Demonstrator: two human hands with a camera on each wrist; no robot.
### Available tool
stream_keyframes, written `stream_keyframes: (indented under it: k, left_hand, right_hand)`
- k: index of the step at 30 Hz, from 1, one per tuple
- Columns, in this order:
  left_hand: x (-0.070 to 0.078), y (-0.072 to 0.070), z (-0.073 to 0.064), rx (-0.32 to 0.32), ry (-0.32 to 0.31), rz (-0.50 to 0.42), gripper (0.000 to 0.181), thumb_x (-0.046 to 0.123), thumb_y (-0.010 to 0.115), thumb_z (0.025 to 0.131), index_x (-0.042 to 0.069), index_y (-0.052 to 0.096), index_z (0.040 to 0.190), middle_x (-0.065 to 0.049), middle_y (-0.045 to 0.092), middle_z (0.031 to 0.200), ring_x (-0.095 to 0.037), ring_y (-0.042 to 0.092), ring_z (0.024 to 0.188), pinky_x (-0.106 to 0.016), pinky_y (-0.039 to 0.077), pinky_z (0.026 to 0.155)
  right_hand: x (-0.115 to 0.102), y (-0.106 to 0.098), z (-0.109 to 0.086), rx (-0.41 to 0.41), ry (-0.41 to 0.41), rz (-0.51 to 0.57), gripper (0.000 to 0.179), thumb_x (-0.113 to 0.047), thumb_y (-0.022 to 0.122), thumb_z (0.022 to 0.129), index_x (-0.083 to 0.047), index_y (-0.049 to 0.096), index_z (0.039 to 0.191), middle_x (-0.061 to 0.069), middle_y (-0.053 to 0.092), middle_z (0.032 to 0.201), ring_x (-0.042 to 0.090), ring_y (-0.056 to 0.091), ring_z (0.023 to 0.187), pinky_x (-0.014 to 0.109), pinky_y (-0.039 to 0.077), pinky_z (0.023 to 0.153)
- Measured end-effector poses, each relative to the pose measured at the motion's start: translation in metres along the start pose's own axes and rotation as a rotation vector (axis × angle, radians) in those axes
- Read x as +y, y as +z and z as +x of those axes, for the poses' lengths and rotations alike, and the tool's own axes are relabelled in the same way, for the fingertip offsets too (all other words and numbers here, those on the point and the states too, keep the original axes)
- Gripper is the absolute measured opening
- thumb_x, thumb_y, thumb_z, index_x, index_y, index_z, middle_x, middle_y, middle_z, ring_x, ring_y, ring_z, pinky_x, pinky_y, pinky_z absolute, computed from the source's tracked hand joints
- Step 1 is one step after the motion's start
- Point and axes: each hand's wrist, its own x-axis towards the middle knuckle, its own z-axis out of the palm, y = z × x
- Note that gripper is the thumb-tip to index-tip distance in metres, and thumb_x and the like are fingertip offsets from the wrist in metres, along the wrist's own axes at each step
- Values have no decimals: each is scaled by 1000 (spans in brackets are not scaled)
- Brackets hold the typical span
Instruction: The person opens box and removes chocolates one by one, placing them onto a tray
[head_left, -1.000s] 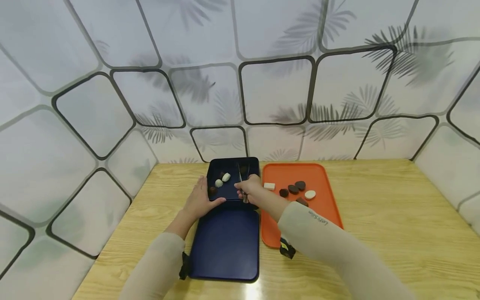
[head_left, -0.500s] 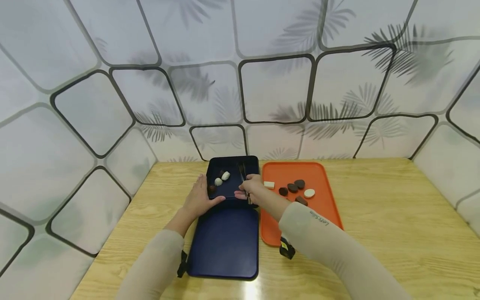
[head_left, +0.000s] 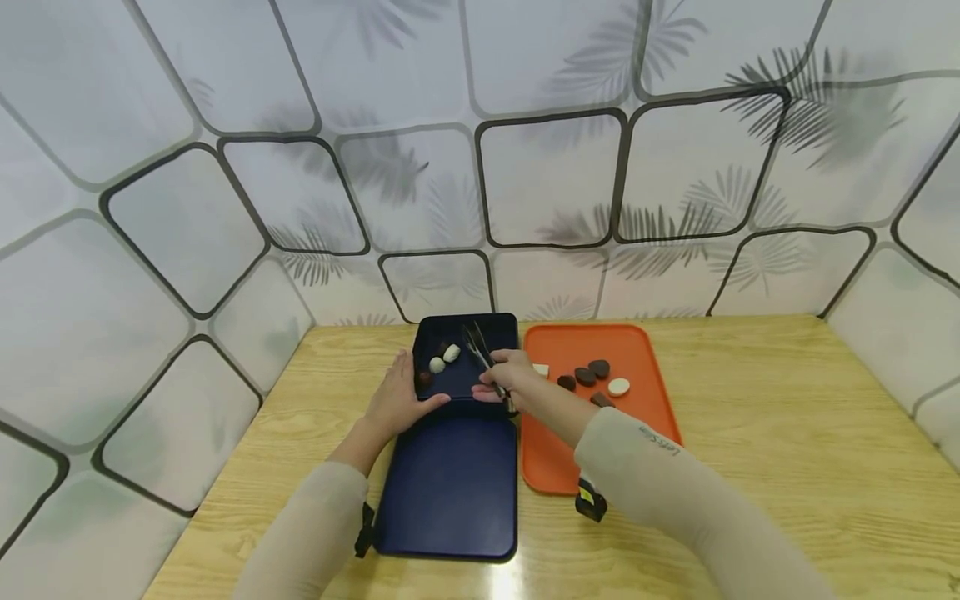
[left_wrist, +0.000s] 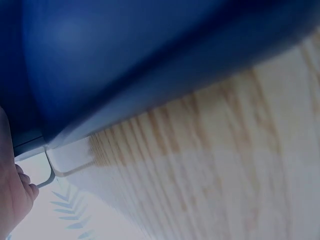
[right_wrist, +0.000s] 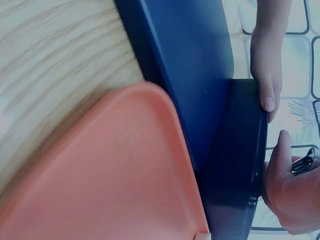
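My right hand [head_left: 504, 379] grips metal tongs [head_left: 480, 350] over the right side of a dark blue box [head_left: 465, 321]. The tongs point down into it and their tips look apart; whether anything sits between them I cannot tell. On the box's left side lies my left hand [head_left: 397, 393], fingers straight along the wall and thumb [right_wrist: 268, 104] over the front rim. Inside, at the left, are two white chocolates [head_left: 452, 353] and dark ones, including a brown chocolate [head_left: 425, 378]. In the right wrist view, the tongs' handle [right_wrist: 304, 162] shows in the right hand.
A flat blue lid-like panel [head_left: 450, 492] lies in front of the box. To the right, an orange tray [head_left: 645, 417] bears several dark chocolates [head_left: 585, 377], a white oval one [head_left: 618, 387] and a white block [head_left: 541, 370], partly behind the right hand. A patterned wall stands behind the table [head_left: 787, 433].
The tongs' tips have swung left inside the box and the tongs now slant more. My right hand and forearm have shifted slightly right. The left hand stays in place on the box.
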Motion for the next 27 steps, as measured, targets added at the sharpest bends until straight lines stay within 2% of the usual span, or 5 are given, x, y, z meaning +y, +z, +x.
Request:
stream_keyframes:
  k: [5,12,18,27]
  left_hand:
    - [1,1,0,4,-4,-4,107,58,63,82,-12,13,146,-30,14,153,-39,14,143,-50,19,114]
    - [2,-1,-2,-2,-7,-18,107,57,64,82,-12,11,146,-30,13,153,-40,13,143,-50,19,114]
    - [3,-5,-4,-5,0,-25,107,56,64,83,-12,10,146,-30,12,153,-40,12,143,-51,18,114]
    - [4,-6,-4,-14,-2,-24,107,56,64,83,-13,10,146,-30,11,153,-40,12,143,-50,17,114]
  right_hand:
    - [-2,-13,-6,-59,-15,-72,67,16,51,88,-5,31,148,32,51,126,20,65,60,36,58,64]
    - [-10,-32,-28,-182,-16,-148,64,12,50,90,-6,31,148,32,53,124,19,67,64,30,57,62]
    - [-19,-45,-44,-257,-45,-209,65,10,53,90,-10,32,148,29,57,123,18,67,64,32,58,65]
    - [-18,-75,-60,-375,-151,-427,62,5,59,88,-8,38,145,23,65,108,18,65,62,43,56,73]
